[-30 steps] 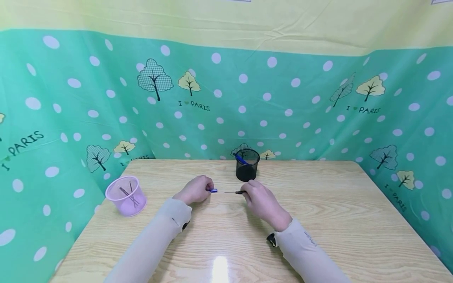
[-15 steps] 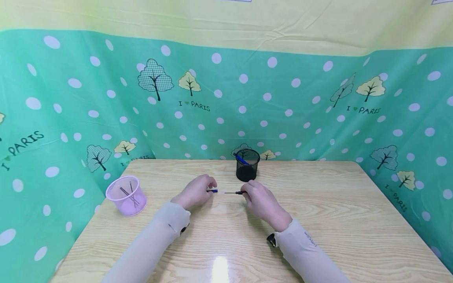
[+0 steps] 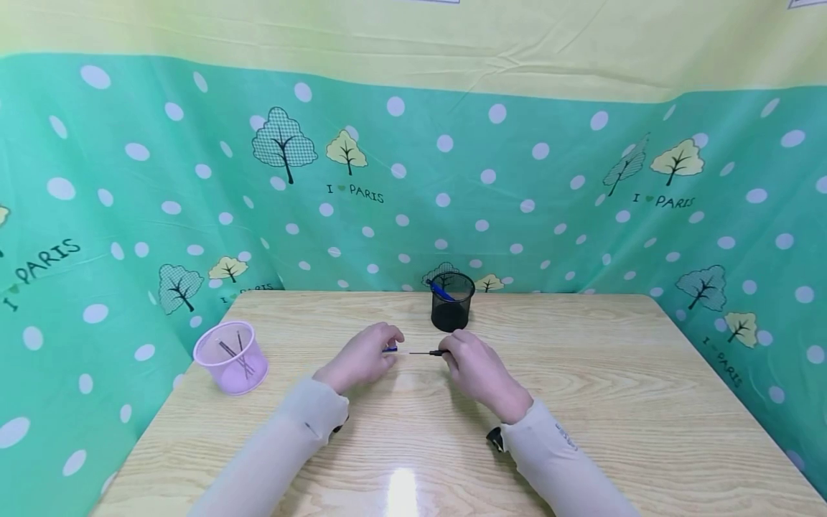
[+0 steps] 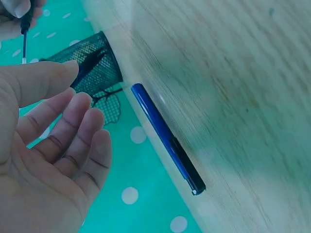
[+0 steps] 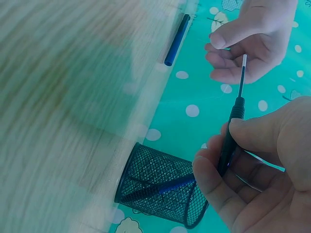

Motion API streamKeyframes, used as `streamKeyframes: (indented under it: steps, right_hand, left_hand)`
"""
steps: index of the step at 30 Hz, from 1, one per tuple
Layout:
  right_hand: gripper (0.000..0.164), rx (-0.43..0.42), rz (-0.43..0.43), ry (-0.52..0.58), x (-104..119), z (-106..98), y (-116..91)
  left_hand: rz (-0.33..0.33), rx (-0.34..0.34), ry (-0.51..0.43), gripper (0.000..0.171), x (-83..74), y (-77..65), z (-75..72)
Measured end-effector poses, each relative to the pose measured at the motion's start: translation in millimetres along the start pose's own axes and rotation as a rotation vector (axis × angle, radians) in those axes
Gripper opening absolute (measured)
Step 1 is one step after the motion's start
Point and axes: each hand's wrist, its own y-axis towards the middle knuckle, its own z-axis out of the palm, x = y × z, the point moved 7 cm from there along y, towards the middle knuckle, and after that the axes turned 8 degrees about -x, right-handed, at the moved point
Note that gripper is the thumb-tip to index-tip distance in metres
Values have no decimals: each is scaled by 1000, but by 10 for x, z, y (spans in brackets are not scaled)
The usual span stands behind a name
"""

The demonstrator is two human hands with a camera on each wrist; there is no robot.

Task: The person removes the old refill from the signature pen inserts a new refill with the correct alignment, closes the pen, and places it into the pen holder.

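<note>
My left hand (image 3: 365,355) hovers with relaxed, slightly bent fingers and holds nothing. Beside it on the table lies a blue pen barrel (image 4: 163,133) with a dark clip, apart from the fingers in the left wrist view. Between thumb and fingertips, my right hand (image 3: 474,366) pinches the black grip section (image 5: 232,131) of a pen. A thin refill (image 5: 242,75) with a pale end sticks out of that section and points left toward my left hand. In the right wrist view the refill's end overlaps the left fingers.
Behind the hands, a black mesh pen cup (image 3: 449,316) stands near the table's back edge with a blue pen (image 3: 441,290) in it. A purple mesh cup (image 3: 235,372) with several thin dark sticks is at the left edge. A patterned green curtain (image 3: 400,194) encloses the table.
My left hand has let go of the blue pen barrel, which now lies on the table, and has shifted slightly right with opened fingers. My right hand stays in place with the grip section.
</note>
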Motion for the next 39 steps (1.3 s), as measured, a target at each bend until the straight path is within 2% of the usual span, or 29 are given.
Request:
streamKeyframes:
  steps: [8, 15, 29, 39]
  right_hand:
    - [7, 0, 2, 6, 6, -8, 6]
    - [7, 5, 9, 1, 1, 7, 3]
    - [7, 1, 2, 2, 5, 2, 6]
    - [7, 8, -6, 0, 7, 16, -4]
  left_hand:
    - [13, -30, -49, 31, -79, -31, -21]
    - [27, -55, -48, 28, -167, -66, -35]
    - [89, -110, -92, 24, -314, -114, -62]
    - [93, -126, -114, 21, -352, -124, -49]
